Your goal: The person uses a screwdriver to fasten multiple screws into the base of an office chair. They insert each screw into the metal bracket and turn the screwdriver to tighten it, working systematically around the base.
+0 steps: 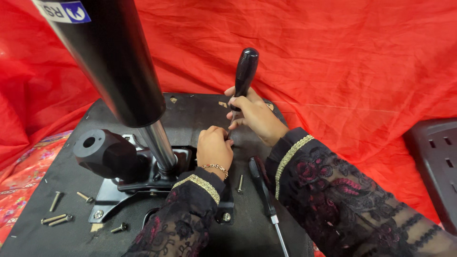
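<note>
My right hand [254, 116] grips a black-handled screwdriver [245, 71] held upright, its tip down near the black metal bracket [143, 188] of an upturned chair base. My left hand [214, 147] is closed around the screwdriver's lower shaft right by the tip, resting on the bracket's edge. A black gas cylinder [109, 57] with a chrome rod [159, 145] rises from the bracket. The screw under the tip is hidden by my left hand.
A second screwdriver [264, 192] lies on the black seat underside [190, 112] beside my right forearm. Several loose bolts [57, 209] lie at the left, one bolt [240, 183] near my left wrist. A black knob [102, 152] sticks out left. Red cloth [333, 57] surrounds; a black plastic part [435, 162] is right.
</note>
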